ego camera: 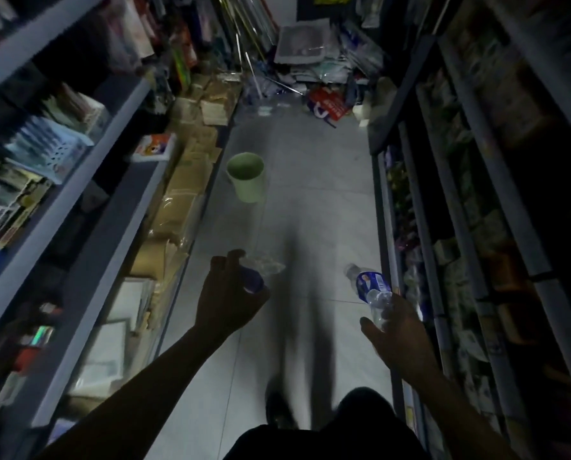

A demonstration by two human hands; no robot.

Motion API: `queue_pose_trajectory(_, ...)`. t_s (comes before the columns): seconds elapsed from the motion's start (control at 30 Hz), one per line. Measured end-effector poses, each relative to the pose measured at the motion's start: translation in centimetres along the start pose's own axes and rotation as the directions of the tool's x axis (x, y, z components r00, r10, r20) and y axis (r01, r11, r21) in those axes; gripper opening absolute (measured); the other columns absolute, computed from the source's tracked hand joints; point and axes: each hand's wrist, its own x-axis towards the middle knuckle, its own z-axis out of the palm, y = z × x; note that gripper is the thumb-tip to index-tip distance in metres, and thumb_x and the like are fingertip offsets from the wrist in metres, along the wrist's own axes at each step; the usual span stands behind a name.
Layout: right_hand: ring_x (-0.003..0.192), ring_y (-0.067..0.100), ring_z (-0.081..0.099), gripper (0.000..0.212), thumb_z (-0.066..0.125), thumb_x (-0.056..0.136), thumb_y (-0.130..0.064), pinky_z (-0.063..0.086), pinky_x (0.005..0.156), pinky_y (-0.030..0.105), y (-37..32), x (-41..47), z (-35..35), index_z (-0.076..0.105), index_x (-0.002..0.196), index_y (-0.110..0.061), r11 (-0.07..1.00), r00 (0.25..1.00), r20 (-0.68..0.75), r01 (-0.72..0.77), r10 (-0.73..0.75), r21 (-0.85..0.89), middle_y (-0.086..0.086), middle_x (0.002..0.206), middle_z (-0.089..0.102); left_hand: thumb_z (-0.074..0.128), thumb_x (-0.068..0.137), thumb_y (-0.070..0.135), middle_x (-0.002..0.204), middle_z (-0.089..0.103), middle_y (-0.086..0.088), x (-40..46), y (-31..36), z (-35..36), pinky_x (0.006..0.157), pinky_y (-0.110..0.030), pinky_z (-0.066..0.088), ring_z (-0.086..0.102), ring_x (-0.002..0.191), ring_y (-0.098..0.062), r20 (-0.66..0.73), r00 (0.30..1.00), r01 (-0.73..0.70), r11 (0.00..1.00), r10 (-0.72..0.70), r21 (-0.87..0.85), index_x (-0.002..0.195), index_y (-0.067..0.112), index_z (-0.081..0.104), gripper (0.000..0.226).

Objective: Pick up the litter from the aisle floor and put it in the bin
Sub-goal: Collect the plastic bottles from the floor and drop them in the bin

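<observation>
A pale green bin (246, 180) stands upright on the grey aisle floor, left of centre, well ahead of both hands. My left hand (226, 295) grips a crushed clear plastic bottle (263, 266) with a blue label; its neck pointing toward the bin. My right hand (398, 330) holds a second clear plastic bottle (370, 285) by its lower half, blue label up and cap end pointing away to the left. Both hands hover above the floor.
Tall shelves (88, 180) full of goods wall the aisle on the left, and darker shelves (470, 207) on the right. Brown packages (181, 200) line the left floor edge. A heap of bags and a red packet (327, 106) blocks the far end. My shoe (279, 410) is below.
</observation>
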Motion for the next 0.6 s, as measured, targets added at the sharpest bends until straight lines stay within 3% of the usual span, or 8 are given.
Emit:
queue_pose_trajectory(0.17, 0.088, 0.016, 0.058, 0.058, 0.083, 0.077, -0.030, 0.045, 0.076, 0.028, 0.1, 5.7, -0.4, 0.055, 0.126, -0.015, 0.997, 0.996, -0.049, -0.076, 0.076, 0.007, -0.004, 0.103, 0.055, 0.092, 0.065, 0.033, 0.113, 0.058, -0.013, 8.3, 0.9, 2.1, 0.066, -0.009, 0.031, 0.048, 0.083, -0.007, 0.046, 0.998, -0.041, 0.999, 0.040, 0.024, 0.132, 0.014, 0.049, 0.082)
queue_pose_trajectory(0.37, 0.093, 0.018, 0.056, 0.059, 0.080, 0.077, -0.036, 0.043, 0.079, 0.028, 0.6, 15.6, -1.1, 0.054, 0.125, -0.015, 0.995, 0.991, -0.088, -0.096, 0.097, 0.016, 0.001, 0.107, 0.057, 0.089, 0.068, 0.041, 0.121, 0.051, -0.007, 18.5, 3.3, 5.5, 0.070, -0.017, 0.043, 0.050, 0.087, -0.006, 0.058, 0.997, -0.049, 0.998, 0.047, 0.035, 0.138, 0.018, 0.045, 0.085)
queue_pose_trajectory(0.53, 0.093, 0.010, 0.050, 0.066, 0.082, 0.080, -0.027, 0.033, 0.073, 0.008, -1.2, 25.2, -2.5, 0.051, 0.136, -0.010, 0.994, 0.995, -0.063, -0.068, 0.074, 0.090, -0.006, 0.112, 0.049, 0.083, 0.070, 0.048, 0.116, 0.054, -0.002, 26.3, 4.9, 7.6, 0.069, -0.008, 0.034, 0.050, 0.084, 0.000, 0.075, 0.997, -0.039, 0.996, 0.033, 0.082, 0.138, 0.019, 0.044, 0.083)
queue_pose_trajectory(0.6, 0.091, 0.013, 0.054, 0.068, 0.085, 0.078, -0.024, 0.037, 0.071, 0.008, -2.2, 28.5, -3.0, 0.050, 0.135, -0.009, 0.990, 0.997, -0.053, -0.046, 0.054, 0.130, -0.002, 0.108, 0.052, 0.079, 0.070, 0.052, 0.112, 0.054, 0.000, 29.0, 5.5, 8.3, 0.067, -0.007, 0.033, 0.050, 0.079, 0.002, 0.073, 0.997, -0.031, 0.993, 0.023, 0.116, 0.138, 0.020, 0.044, 0.083)
